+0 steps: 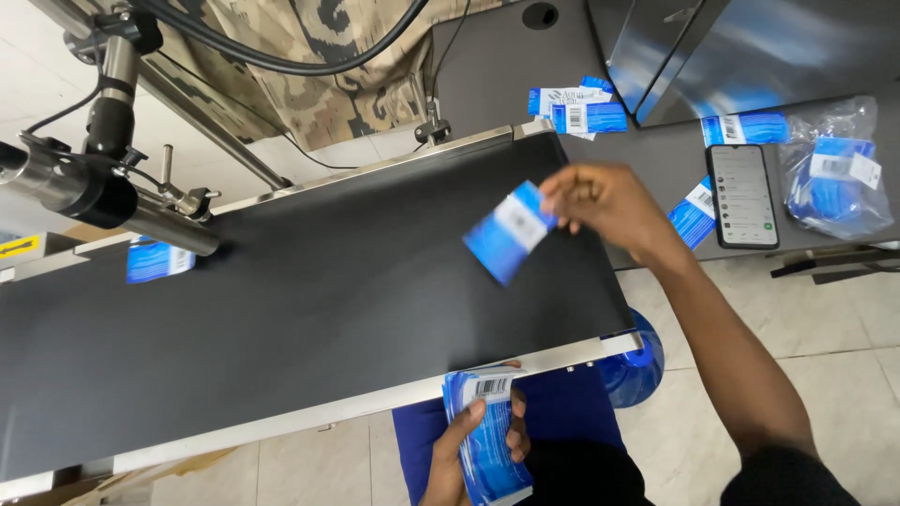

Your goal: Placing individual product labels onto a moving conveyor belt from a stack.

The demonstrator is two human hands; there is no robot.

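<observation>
One blue label [511, 230] is pinched by R hand [605, 201] over the belt [309, 290]; stack [487, 440] gripped by L hand [459, 459] below belt edge.

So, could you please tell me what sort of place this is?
Probably a small packaging or labelling line: a black conveyor belt runs under a mounted metal print head, and the right hand feeds it blue labels from a stack.

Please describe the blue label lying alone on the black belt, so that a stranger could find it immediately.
Start at the wide black conveyor belt and follow it to its far left end, beneath the metal cylinder. The blue label lies flat there, partly under the cylinder. Unlike the others, it rests on the belt, in no hand.
</observation>
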